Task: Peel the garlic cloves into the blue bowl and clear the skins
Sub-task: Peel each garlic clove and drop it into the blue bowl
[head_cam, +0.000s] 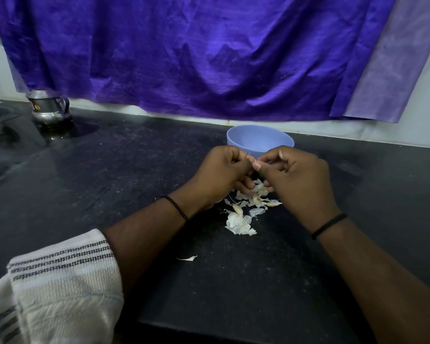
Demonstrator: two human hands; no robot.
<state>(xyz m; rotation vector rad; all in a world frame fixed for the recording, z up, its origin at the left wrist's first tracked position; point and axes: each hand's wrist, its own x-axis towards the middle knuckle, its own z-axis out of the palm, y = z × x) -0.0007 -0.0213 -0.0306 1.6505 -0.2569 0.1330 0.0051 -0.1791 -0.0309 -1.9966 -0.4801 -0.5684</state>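
Observation:
My left hand (225,173) and my right hand (297,176) meet fingertip to fingertip above the black counter, just in front of the blue bowl (259,141). Both have curled fingers that pinch a small garlic clove between them; the clove itself is almost wholly hidden by the fingers. Under and in front of the hands lies a heap of white garlic skins (243,214). One stray skin (187,258) lies nearer to me. What the bowl holds is hidden by my hands.
A steel jug (48,106) stands at the back left of the black counter (109,182), beside a sink edge. A purple cloth (209,58) hangs on the wall behind. A white striped towel (55,286) covers my left upper arm.

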